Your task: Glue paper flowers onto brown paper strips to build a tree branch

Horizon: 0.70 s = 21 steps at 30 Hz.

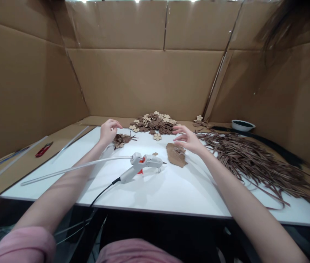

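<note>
My left hand [109, 130] is raised at the left with its fingers loosely bent and apart, and nothing shows in them. Just beside and below it lies a small cluster of brown flowers with thin stems [120, 140]. My right hand [187, 139] has its fingers spread, above a piece of brown card [176, 156] with a clear, glossy patch on it. Beyond the hands rises a pile of brown and pale flower cut-outs [155, 123]; one pale flower [157, 137] lies before it. Between my forearms a white glue gun [141, 166] stands, a long glue stick [75, 168] protruding from its back.
Brown strips [242, 155] lie heaped at the right, beside dark green strands [278, 146] and a white bowl [242, 125]. A red cutter [43, 149] lies left on the cardboard. The gun's black cord [101, 195] runs over the front edge. Cardboard walls [144, 84] surround the white board [157, 193].
</note>
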Each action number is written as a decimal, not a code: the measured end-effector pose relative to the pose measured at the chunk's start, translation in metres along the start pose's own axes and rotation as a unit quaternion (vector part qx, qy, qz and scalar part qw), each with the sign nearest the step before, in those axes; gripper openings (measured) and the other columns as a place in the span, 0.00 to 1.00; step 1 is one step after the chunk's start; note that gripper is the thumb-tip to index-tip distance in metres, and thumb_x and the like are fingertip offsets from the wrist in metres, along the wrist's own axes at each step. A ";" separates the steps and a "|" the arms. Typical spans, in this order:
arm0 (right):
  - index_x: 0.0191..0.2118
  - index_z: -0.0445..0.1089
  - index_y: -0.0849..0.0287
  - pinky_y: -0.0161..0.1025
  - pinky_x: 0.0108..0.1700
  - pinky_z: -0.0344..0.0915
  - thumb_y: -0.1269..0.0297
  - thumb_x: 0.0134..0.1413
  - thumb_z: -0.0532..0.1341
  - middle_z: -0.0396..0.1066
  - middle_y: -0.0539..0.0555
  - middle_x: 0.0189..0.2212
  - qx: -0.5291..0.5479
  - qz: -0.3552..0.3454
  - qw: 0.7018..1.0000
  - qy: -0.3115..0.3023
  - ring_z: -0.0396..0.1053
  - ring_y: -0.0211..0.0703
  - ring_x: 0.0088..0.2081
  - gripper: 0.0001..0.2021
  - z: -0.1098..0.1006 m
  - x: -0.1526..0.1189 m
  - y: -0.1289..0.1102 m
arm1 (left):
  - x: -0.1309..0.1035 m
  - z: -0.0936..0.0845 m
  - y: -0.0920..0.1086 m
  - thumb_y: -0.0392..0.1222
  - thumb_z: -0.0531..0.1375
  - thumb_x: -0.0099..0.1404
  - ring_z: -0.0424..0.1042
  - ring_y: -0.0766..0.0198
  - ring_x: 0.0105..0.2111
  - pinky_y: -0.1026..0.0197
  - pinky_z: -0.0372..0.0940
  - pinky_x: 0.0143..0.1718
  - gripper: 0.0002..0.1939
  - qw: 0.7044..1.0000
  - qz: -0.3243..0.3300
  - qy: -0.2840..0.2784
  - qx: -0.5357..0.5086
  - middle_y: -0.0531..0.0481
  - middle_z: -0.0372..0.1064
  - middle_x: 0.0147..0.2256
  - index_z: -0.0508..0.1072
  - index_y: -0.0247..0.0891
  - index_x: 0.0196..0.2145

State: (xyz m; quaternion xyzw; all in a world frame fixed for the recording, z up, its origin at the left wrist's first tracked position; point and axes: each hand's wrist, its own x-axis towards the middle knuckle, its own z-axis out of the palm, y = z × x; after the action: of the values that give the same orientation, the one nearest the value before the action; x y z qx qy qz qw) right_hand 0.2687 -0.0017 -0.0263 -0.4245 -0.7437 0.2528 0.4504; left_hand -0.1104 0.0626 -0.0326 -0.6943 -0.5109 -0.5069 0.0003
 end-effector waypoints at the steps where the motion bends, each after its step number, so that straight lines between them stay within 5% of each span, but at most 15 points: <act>1: 0.44 0.70 0.57 0.38 0.34 0.70 0.54 0.41 0.69 0.74 0.58 0.41 -0.014 -0.010 1.000 0.006 0.75 0.43 0.33 0.23 0.000 0.000 0.001 | 0.000 0.000 0.000 0.28 0.51 0.50 0.71 0.60 0.37 0.60 0.63 0.33 0.15 1.000 0.000 0.000 -0.005 0.48 0.73 0.36 0.77 0.38 0.25; 4: 0.23 0.68 0.59 0.36 0.28 0.67 0.45 0.50 0.63 0.72 0.56 0.23 -0.076 0.026 0.997 0.006 0.73 0.44 0.27 0.21 0.000 0.000 0.001 | -0.001 0.000 0.002 0.28 0.51 0.50 0.71 0.59 0.38 0.60 0.63 0.35 0.15 1.000 0.006 0.000 -0.017 0.47 0.73 0.36 0.77 0.38 0.25; 7: 0.22 0.64 0.59 0.33 0.20 0.60 0.42 0.55 0.56 0.65 0.52 0.17 -0.069 0.061 0.996 0.009 0.71 0.43 0.22 0.24 0.002 0.000 -0.002 | -0.001 0.001 0.001 0.28 0.51 0.50 0.71 0.60 0.38 0.60 0.63 0.35 0.15 1.000 0.012 -0.002 -0.017 0.47 0.73 0.36 0.77 0.38 0.25; 9: 0.34 0.67 0.58 0.34 0.22 0.63 0.47 0.54 0.58 0.71 0.53 0.25 -0.034 0.053 0.998 0.007 0.72 0.43 0.23 0.17 0.003 0.000 -0.003 | -0.001 0.001 0.000 0.28 0.51 0.50 0.71 0.60 0.37 0.61 0.63 0.35 0.16 1.000 0.009 -0.003 -0.011 0.48 0.73 0.36 0.77 0.38 0.25; 11: 0.50 0.64 0.55 0.37 0.28 0.69 0.54 0.50 0.63 0.73 0.58 0.43 -0.025 0.021 0.999 0.005 0.75 0.43 0.29 0.22 0.000 0.001 0.001 | 0.000 0.002 -0.003 0.28 0.51 0.50 0.71 0.61 0.38 0.61 0.63 0.35 0.16 1.000 0.010 -0.004 -0.007 0.48 0.73 0.37 0.77 0.38 0.26; 14: 0.60 0.60 0.52 0.43 0.41 0.72 0.61 0.44 0.66 0.59 0.62 0.61 -0.131 -0.027 0.990 0.037 0.74 0.50 0.45 0.34 -0.017 0.003 0.016 | 0.000 0.003 -0.006 0.28 0.51 0.51 0.71 0.61 0.38 0.61 0.62 0.34 0.16 1.000 0.017 -0.003 -0.003 0.48 0.73 0.36 0.77 0.38 0.25; 17: 0.46 0.74 0.59 0.49 0.47 0.68 0.64 0.45 0.64 0.71 0.63 0.47 -0.325 0.045 0.936 0.124 0.71 0.56 0.46 0.19 -0.047 0.001 0.038 | 0.001 0.003 -0.006 0.28 0.50 0.51 0.71 0.61 0.37 0.61 0.60 0.32 0.16 1.000 0.019 -0.002 -0.002 0.48 0.74 0.36 0.77 0.38 0.25; 21: 0.33 0.79 0.58 0.45 0.45 0.68 0.69 0.43 0.64 0.76 0.60 0.37 -0.441 0.263 0.849 0.123 0.71 0.56 0.44 0.09 -0.076 -0.006 0.055 | 0.001 0.005 -0.006 0.28 0.50 0.50 0.71 0.62 0.37 0.62 0.60 0.31 0.16 1.000 0.021 -0.006 -0.012 0.48 0.74 0.36 0.77 0.37 0.24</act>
State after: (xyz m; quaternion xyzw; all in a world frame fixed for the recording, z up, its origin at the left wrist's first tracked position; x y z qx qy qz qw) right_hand 0.3595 0.0212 -0.0350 -0.7858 -0.5762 -0.0470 0.2198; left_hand -0.1114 0.0687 -0.0378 -0.7078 -0.4898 -0.5091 -0.0004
